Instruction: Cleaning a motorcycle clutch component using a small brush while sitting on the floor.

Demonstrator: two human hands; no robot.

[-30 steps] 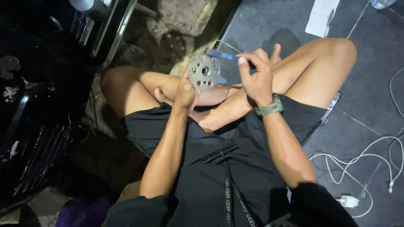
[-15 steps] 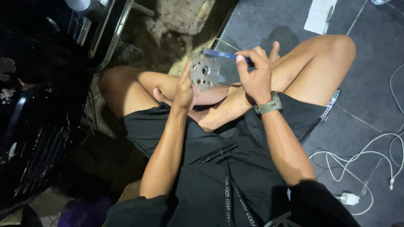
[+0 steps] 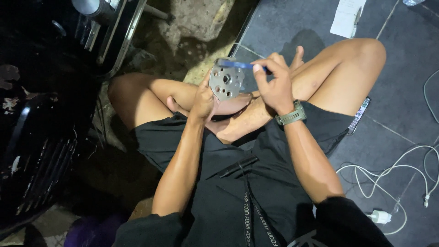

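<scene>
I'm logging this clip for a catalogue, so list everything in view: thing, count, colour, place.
metal disc: one, grey with holes, held above the crossed legs
blue tool: one, thin, blue, lying across the disc's top edge
paper: one sheet, white, on the grey floor, top right
pen: one, dark, on the paper
phone: one, dark, on the floor beside the right thigh
cable: white, coiled on the floor, right
charger plug: one, white, lower right
watch: one, olive, right wrist
left hand: grips the disc
right hand: pinches the blue tool
</scene>
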